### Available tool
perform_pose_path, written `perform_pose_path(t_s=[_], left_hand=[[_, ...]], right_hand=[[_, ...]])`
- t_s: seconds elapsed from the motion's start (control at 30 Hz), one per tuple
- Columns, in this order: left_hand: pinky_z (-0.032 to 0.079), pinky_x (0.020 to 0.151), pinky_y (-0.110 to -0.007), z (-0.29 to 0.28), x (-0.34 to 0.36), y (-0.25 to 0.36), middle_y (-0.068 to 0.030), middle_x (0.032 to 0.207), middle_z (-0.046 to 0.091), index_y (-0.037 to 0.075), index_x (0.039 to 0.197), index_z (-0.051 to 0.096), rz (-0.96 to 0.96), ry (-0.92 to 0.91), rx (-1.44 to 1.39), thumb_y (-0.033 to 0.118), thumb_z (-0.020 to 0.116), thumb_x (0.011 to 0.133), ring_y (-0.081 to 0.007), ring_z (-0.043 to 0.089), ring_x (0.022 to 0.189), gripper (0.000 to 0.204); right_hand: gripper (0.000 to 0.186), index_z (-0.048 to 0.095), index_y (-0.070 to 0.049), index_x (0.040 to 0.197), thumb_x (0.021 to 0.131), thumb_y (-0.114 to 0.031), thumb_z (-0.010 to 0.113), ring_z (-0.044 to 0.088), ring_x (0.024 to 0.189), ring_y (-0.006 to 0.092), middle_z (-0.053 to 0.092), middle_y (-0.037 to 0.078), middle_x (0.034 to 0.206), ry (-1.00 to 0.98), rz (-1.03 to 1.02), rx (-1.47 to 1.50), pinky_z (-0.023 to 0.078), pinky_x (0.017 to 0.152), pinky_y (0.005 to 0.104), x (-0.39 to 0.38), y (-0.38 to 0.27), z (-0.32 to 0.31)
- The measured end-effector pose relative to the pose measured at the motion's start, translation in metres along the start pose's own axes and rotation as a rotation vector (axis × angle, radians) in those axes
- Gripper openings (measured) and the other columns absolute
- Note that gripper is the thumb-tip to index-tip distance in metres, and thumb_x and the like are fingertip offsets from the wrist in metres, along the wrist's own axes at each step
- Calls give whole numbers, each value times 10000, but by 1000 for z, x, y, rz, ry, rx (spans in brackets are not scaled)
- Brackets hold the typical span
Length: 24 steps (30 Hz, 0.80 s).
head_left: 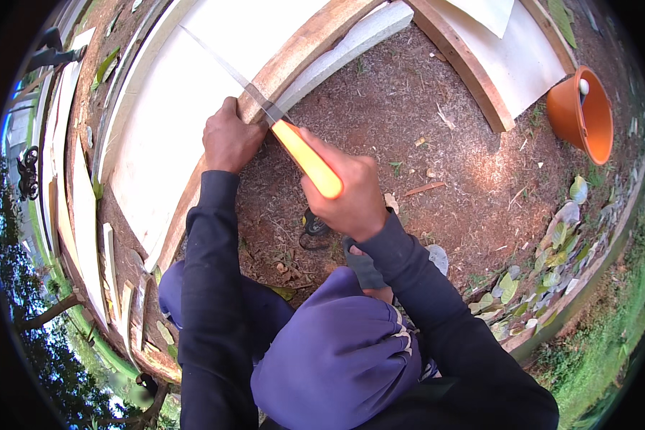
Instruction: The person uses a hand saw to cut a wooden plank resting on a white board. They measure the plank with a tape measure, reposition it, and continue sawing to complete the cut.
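My right hand (347,190) is closed round the orange and yellow handle of a handsaw (301,154). Its thin blade points up and left, lying across a long brown wooden beam (301,50). Just left of the blade, my left hand (231,136) grips that same beam, its fingers partly hidden against the wood. A white panel (172,100) lies along the beam's far side. Along the near side runs a pale grey strip of wood (347,50).
An orange bucket (560,115) leans at the right, beside a second wooden beam (473,68). A small black and yellow object (314,226) lies on the bare soil below my hands. Loose planks (82,215) lie at the left; fallen leaves (545,279) gather at lower right.
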<state>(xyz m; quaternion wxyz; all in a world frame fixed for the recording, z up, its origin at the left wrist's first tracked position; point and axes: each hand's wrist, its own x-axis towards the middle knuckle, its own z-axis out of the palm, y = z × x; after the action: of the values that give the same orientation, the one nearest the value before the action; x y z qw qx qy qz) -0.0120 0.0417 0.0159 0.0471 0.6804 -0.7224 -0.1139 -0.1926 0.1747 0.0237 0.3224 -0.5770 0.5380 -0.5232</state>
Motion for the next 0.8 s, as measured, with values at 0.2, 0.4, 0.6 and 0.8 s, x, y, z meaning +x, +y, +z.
perform_pose_path(t_s=[0.2,0.4,0.6,0.8], left_hand=[[527,738,-491,-1,-5,-8,-199,820,668,22,837,562,60,23,44,225,813,740,-382,677,753,337],[536,736,-494,-1,3,3,-224,802,678,5,863,582,84,32,14,253,821,737,-413,688,759,367],[487,768,-516,4,-6,-16,-233,819,642,1,877,538,83,78,-10,217,773,758,-446,638,800,342],[537,793,-514,-1,10,7,-215,887,701,13,912,589,73,33,3,301,824,762,-420,694,862,400]], right_hand=[[617,630,91,1343,732,33,701,780,797,321,768,218,986,-106,89,-104,624,730,377,-121,-51,-78],[570,629,52,1358,794,0,700,717,664,315,729,240,945,61,17,10,553,626,368,4,-14,13],[625,652,81,1324,703,43,705,779,781,314,751,264,1095,-145,174,-138,612,715,339,-131,-54,-81],[490,671,50,1297,812,-21,670,648,545,290,654,206,767,45,94,-28,504,551,356,31,-21,15]])
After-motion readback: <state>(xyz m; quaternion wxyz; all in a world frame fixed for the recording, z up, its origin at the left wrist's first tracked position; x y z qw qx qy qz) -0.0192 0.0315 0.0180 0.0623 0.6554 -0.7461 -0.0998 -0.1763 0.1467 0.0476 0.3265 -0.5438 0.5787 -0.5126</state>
